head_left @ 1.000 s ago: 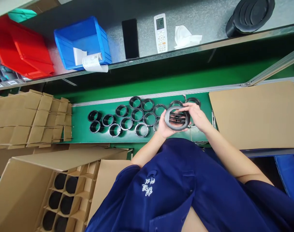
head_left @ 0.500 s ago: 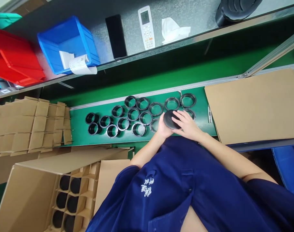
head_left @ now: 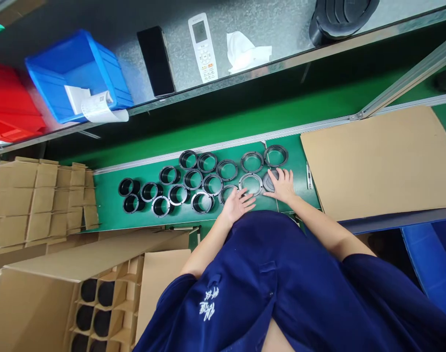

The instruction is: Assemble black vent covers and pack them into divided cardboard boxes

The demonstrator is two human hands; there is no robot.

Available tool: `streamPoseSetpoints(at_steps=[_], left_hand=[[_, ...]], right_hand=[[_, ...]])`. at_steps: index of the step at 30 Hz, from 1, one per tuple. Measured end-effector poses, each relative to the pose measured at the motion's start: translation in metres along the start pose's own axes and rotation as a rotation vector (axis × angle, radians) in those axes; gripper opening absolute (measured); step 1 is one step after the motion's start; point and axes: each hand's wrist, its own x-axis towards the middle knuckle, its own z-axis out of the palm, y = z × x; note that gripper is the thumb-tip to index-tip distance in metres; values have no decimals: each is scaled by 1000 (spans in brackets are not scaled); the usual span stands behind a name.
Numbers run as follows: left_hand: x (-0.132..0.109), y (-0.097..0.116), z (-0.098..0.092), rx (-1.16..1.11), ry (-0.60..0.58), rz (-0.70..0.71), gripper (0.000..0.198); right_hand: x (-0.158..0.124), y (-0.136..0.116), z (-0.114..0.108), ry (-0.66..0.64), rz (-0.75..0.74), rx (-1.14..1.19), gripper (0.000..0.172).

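My right hand (head_left: pixel 283 187) has its thumb and fingers around the edge of a dark round lid-like disc (head_left: pixel 269 181) at the table's right part, partly hiding it. My left hand (head_left: pixel 237 205) is open, palm up, fingers stretched out, holding nothing. Its fingers overlap the near edge of a black ring (head_left: pixel 228 186). Between the hands lies a paler flanged ring (head_left: pixel 251 176). Behind the disc sits a larger black ring (head_left: pixel 276 165), beside another ring (head_left: pixel 252 170). Several short black cylinders with flanged rims (head_left: pixel 178 203) stand farther left.
A carton (head_left: pixel 39 303) with cardboard dividers at lower left holds several black round pieces (head_left: pixel 105 293). Folded dividers (head_left: pixel 43 195) are stacked left; a cardboard sheet (head_left: pixel 384 161) lies right, near a pen-like item (head_left: pixel 309 177). The shelf above holds a blue bin (head_left: pixel 79 73), phone (head_left: pixel 156 61) and remote (head_left: pixel 203 49).
The black disc, held between both hands in front of my body, is now down at the table's right part under my right hand. My left hand has let go and moved left.
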Motion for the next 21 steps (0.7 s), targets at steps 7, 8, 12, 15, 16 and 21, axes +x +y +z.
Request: streamPoseSetpoints(at_steps=[7,8,12,15,16,21], left_hand=[[2,4,-13,14,124,-24,56],[5,7,-10,28,146,-33,54],[23,24,13,111,211,-40,48],[40,36,38,184,244,-8,44],[45,39,46,209,268,-5,42],[66,53,79,270,484,-74,34]], right_hand=[[24,-23,-20,88,-19,89,77],[27,-25,-20,63,-36,104,77],[30,-27,-7,-92,-8,145,75],[40,-7,-11,-29,-25,197,75],[47,10,-20,36,-17,221,72],[98,209,-116,620,566,542,47]])
